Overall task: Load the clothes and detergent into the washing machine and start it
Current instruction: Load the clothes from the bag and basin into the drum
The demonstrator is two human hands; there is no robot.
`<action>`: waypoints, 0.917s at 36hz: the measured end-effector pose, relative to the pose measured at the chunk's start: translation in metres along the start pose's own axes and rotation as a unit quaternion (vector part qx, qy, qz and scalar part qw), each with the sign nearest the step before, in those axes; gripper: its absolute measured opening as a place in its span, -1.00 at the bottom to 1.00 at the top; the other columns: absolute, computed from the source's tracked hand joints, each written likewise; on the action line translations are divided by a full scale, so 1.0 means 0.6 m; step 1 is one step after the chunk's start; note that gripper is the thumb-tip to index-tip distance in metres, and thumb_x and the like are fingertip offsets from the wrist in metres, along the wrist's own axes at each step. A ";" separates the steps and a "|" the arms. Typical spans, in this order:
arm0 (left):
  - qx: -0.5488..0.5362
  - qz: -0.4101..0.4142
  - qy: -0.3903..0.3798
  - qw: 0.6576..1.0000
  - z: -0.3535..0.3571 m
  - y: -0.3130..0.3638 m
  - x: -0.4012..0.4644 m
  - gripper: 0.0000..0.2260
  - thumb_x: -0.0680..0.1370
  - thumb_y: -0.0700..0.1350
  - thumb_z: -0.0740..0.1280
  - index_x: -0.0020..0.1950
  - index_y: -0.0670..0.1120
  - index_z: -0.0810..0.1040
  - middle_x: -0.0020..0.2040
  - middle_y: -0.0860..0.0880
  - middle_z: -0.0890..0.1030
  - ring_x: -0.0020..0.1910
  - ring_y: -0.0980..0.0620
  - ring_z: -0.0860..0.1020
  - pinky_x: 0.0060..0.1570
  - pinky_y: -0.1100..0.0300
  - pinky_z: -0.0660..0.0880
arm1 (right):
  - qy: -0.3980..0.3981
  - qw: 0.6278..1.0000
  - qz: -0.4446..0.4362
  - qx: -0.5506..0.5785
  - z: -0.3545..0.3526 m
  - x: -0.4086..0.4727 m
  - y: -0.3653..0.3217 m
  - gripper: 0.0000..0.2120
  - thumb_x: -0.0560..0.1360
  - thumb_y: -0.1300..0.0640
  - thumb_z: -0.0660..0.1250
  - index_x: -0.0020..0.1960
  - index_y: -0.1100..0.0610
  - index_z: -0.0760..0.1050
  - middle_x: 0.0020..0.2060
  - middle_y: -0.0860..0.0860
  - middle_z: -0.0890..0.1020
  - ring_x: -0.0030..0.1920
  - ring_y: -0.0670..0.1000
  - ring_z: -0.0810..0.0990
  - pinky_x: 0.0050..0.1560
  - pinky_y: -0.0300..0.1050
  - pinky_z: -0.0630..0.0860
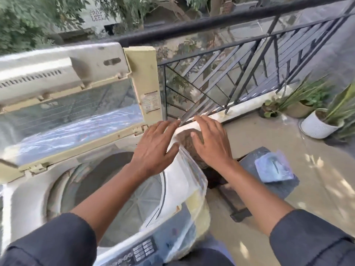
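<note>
A cream top-loading washing machine [28,189] stands at the left with its lid [73,116] raised and its drum [123,189] holding nothing visible. My left hand [155,146] hovers over the machine's right rim, fingers spread. My right hand [209,143] reaches past the machine's right side, fingers spread over a brown bundle of cloth [186,141] beside the machine. Neither hand grips anything. A clear plastic cover [192,198] drapes over the machine's right side. A bluish plastic pouch [274,167] lies on a dark block [249,162] to the right.
A black metal railing [230,73] with glass runs behind the machine. Potted plants [317,120] stand at the far right on the tiled balcony floor [317,189]. The control panel [138,252] sits at the machine's near edge.
</note>
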State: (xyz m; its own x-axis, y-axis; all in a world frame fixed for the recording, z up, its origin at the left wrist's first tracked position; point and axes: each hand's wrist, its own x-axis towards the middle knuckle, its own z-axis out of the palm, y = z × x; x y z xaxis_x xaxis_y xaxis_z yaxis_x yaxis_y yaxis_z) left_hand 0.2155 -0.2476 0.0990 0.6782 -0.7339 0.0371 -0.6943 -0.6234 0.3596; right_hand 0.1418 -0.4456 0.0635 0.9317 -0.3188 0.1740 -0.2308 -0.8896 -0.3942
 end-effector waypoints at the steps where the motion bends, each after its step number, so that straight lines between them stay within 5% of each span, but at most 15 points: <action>1: -0.004 -0.002 -0.008 1.000 0.010 0.007 0.020 -0.43 0.66 0.03 0.27 0.68 -0.02 0.27 0.56 -0.10 0.44 0.53 -0.17 0.38 0.54 -0.04 0.26 | -0.015 1.000 0.005 0.003 0.006 0.009 0.025 -0.49 0.66 -0.06 0.24 0.57 0.04 0.35 0.50 0.06 0.45 0.50 0.13 0.38 0.45 0.18 0.40; 11: -0.030 -0.101 -0.146 0.984 0.127 0.042 0.191 -0.46 0.66 0.02 0.28 0.65 0.02 0.29 0.55 -0.05 0.46 0.48 -0.16 0.45 0.42 -0.05 0.45 | -0.178 0.983 0.041 0.021 0.130 0.087 0.264 -0.51 0.67 -0.02 0.25 0.57 0.05 0.35 0.50 0.04 0.46 0.48 0.13 0.40 0.46 0.14 0.41; 17: -0.065 -0.166 -0.249 0.952 0.235 0.040 0.259 -0.58 0.65 -0.02 0.31 0.51 -0.02 0.47 0.41 -0.08 0.56 0.39 -0.15 0.52 0.34 0.00 0.49 | -0.295 0.953 0.068 0.005 0.260 0.104 0.364 -0.50 0.67 -0.03 0.25 0.58 0.03 0.34 0.48 0.04 0.46 0.48 0.17 0.40 0.47 0.11 0.37; 23: -0.080 -0.223 -0.309 0.921 0.351 0.039 0.307 -0.62 0.62 0.00 0.34 0.43 -0.07 0.55 0.36 -0.12 0.61 0.33 -0.18 0.56 0.29 -0.07 0.53 | -0.365 0.929 0.051 -0.027 0.369 0.109 0.428 -0.55 0.63 0.00 0.28 0.48 0.04 0.36 0.28 0.07 0.59 0.32 0.18 0.53 0.14 0.09 0.52; 27: -0.010 -0.214 -0.335 0.917 0.414 0.027 0.332 -0.57 0.63 0.08 0.29 0.47 -0.03 0.50 0.43 -0.11 0.57 0.50 -0.15 0.44 0.54 -0.09 0.30 | -0.376 0.925 0.014 -0.058 0.432 0.123 0.458 -0.61 0.56 0.09 0.35 0.36 0.11 0.41 0.20 0.11 0.60 0.28 0.22 0.53 0.10 0.08 0.54; 33: -0.014 -0.223 -0.337 0.915 0.480 0.009 0.353 -0.55 0.67 0.11 0.21 0.52 -0.03 0.45 0.50 -0.09 0.50 0.61 -0.16 0.28 0.62 -0.09 0.15 | -0.394 0.900 -0.051 -0.182 0.521 0.151 0.496 -0.34 0.52 0.03 0.45 0.55 0.07 0.29 0.37 0.14 0.46 0.42 0.20 0.40 0.29 0.16 0.46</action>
State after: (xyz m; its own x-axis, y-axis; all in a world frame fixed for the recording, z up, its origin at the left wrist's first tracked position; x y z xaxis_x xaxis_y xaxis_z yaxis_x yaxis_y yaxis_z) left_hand 0.2863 -0.4840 -0.1596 0.5827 -0.4142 -0.6992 -0.3727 -0.9008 0.2230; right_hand 0.2449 -0.6371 -0.3200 0.8301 -0.0260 -0.5570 -0.0755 -0.9950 -0.0660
